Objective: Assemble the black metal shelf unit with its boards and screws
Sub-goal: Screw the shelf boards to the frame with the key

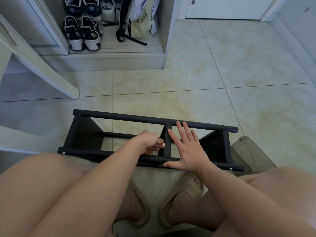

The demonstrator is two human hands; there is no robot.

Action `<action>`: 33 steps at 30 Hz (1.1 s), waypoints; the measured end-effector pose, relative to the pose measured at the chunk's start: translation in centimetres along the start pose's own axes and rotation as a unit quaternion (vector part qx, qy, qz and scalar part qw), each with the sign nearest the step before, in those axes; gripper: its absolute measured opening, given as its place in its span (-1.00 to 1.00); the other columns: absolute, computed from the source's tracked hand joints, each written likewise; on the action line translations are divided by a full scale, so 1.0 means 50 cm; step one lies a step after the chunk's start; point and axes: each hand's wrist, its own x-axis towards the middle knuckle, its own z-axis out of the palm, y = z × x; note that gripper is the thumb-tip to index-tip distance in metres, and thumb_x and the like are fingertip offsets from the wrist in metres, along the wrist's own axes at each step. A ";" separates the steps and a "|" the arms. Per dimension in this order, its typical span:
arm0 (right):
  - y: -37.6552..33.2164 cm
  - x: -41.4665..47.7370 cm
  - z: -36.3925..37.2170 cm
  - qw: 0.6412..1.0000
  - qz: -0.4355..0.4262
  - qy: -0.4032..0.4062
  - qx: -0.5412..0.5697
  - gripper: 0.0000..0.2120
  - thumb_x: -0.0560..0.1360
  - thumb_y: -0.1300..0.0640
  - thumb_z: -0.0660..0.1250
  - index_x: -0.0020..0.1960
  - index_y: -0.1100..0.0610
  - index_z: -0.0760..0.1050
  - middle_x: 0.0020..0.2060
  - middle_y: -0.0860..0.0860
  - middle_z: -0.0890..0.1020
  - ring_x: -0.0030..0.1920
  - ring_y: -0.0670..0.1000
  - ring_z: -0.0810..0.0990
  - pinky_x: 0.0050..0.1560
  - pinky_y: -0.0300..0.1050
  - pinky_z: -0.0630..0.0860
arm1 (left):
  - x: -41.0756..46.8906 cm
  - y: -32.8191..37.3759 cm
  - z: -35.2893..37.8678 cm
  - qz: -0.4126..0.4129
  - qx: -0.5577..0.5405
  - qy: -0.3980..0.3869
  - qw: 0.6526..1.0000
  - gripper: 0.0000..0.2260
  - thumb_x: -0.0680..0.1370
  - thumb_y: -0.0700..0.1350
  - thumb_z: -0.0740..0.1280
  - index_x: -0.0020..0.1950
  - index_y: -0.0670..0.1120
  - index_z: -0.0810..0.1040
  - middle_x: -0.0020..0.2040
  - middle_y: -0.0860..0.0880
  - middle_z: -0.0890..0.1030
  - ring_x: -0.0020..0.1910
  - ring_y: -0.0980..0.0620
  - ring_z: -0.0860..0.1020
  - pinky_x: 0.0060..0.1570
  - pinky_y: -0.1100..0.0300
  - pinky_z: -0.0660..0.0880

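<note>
Left hand (149, 141) holds middle board (168, 148); right hand (186, 149) flat on frame (119, 117).

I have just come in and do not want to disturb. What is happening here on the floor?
A seated person is working on the black shelf unit, which lies on its side on the tiled floor. The right hand lies flat across the frame, fingers spread. The left hand reaches inside and seems to grip the edge of the middle board. Screw heads already sit in the tube ends.
</note>
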 end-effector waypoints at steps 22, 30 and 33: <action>0.001 0.001 0.001 1.000 -0.002 0.008 0.002 0.13 0.31 -0.67 0.06 0.67 -0.04 -0.10 0.63 0.10 -0.27 0.61 0.17 -0.35 0.58 0.30 -0.09 | 0.005 0.001 -0.035 0.035 0.103 -0.071 0.992 -0.88 0.68 -0.09 0.22 0.05 -0.02 0.55 -0.15 0.10 0.74 0.03 0.13 0.61 -0.01 0.14 0.47; 0.001 0.000 0.003 1.000 0.001 0.007 -0.002 0.14 0.31 -0.69 0.02 0.67 -0.06 -0.13 0.63 0.09 -0.27 0.61 0.17 -0.35 0.58 0.31 -0.07 | 0.001 -0.009 -0.044 0.065 0.147 -0.081 0.984 -0.85 0.67 -0.16 0.25 -0.07 -0.02 0.55 -0.10 0.02 0.74 0.09 0.07 0.60 0.09 0.11 0.47; 0.001 0.000 0.003 1.000 0.001 0.007 -0.001 0.14 0.30 -0.69 0.01 0.67 -0.06 -0.14 0.63 0.08 -0.28 0.60 0.17 -0.35 0.58 0.31 -0.07 | 0.001 -0.013 -0.047 0.073 0.170 -0.089 0.979 -0.84 0.67 -0.15 0.26 -0.09 -0.02 0.54 -0.10 0.04 0.73 0.06 0.10 0.59 0.12 0.10 0.44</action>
